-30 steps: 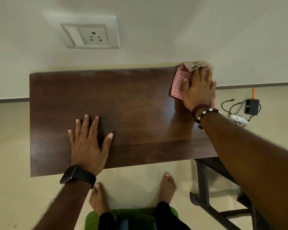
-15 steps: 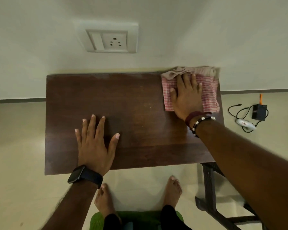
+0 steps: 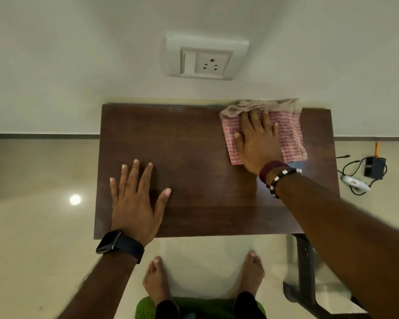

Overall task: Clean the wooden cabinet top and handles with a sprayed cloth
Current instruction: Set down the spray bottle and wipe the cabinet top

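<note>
Toward the far right corner of the dark brown wooden cabinet top [image 3: 194, 157], I have my right hand [image 3: 257, 141] spread flat, fingers straight, pressing the pink-and-white checked cloth [image 3: 288, 132] against the wood; the cloth's beige far hem is bunched along the back edge, touching the wall. My left hand [image 3: 134, 201] lies open and flat near the front left edge, holding nothing, just bracing. I judge the main risk is the cloth: pressed only by a flat palm, it could ride up the wall or slip over the right edge if I sweep that way too hard. Leaning on the left hand so near the front edge could also rock the cabinet. Any handles are out of view, so I cannot tell their condition.
</note>
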